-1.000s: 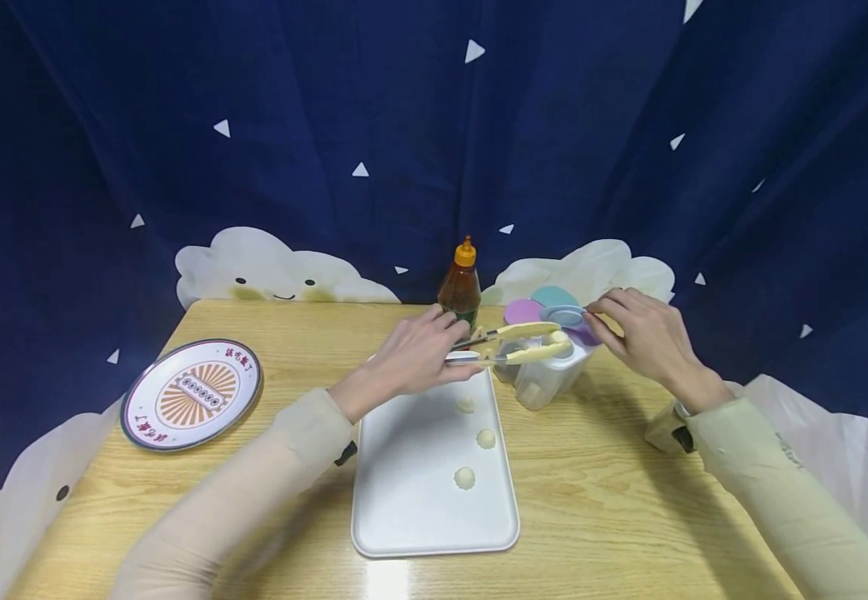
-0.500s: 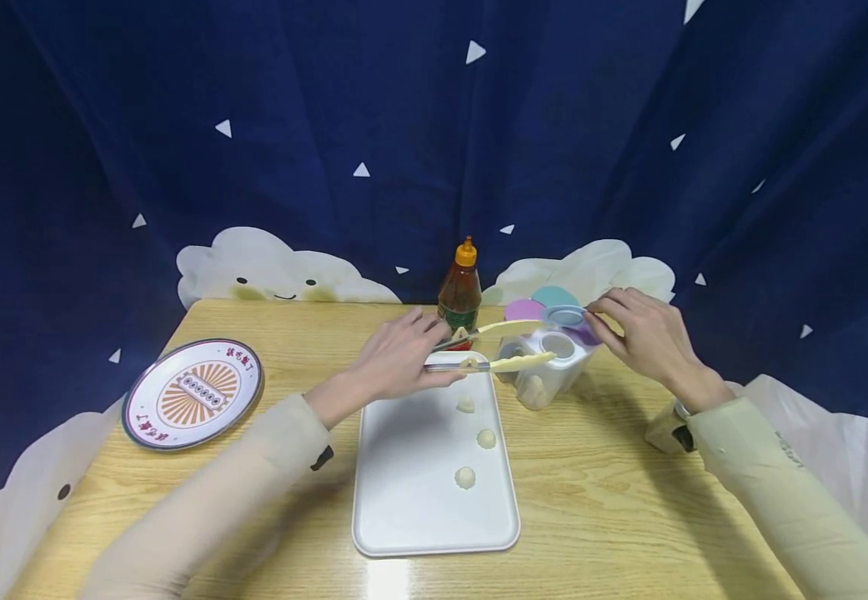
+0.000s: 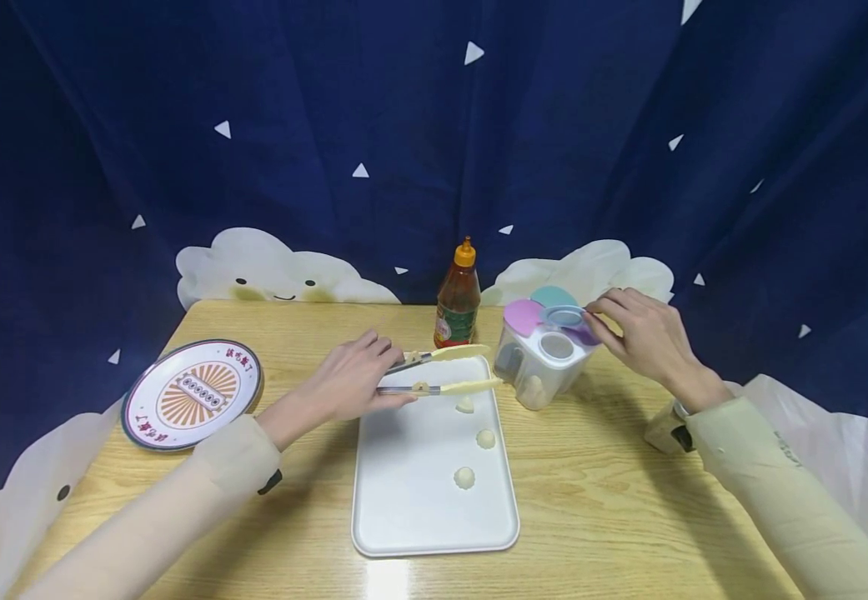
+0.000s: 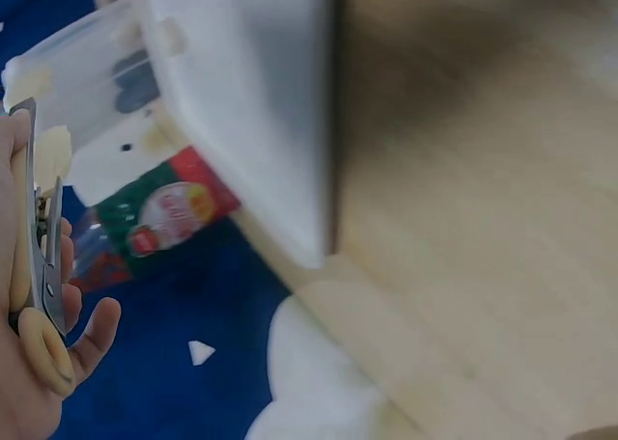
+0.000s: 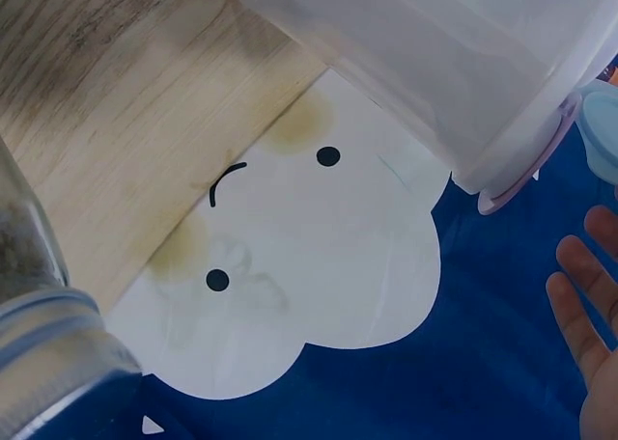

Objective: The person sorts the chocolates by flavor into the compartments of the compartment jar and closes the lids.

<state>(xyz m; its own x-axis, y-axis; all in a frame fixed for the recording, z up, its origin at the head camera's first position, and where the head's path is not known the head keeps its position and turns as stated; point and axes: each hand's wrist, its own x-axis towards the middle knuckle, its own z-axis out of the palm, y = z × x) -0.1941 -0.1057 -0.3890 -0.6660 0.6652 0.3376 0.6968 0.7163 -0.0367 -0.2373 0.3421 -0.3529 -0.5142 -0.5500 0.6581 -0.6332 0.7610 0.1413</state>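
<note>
My left hand (image 3: 354,375) grips a pair of tongs (image 3: 449,388) with pale yellow tips over the far end of a white tray (image 3: 403,508). The tips stand apart with nothing between them. On the tray's right side lie three small cream-coloured pieces (image 3: 464,477). My right hand (image 3: 647,337) pinches the raised light blue lid (image 3: 564,316) of a clear compartment container (image 3: 542,387). Under that lid a round opening (image 3: 557,346) shows. A pale piece is visible low inside the container. In the right wrist view, several fingers (image 5: 579,295) are extended near the lid.
An orange-capped sauce bottle (image 3: 458,304) stands behind the tray. At left lies a printed plate (image 3: 193,393). A jar (image 5: 58,353) stands by my right forearm, partly hidden in the head view. Pink (image 3: 524,316) and teal (image 3: 554,297) lids cover other compartments.
A cream piece between the tong tips over the container's opening is no longer there. My left hand has drawn the tongs left and nearer, their tips spread. The right hand stays on the lid.
</note>
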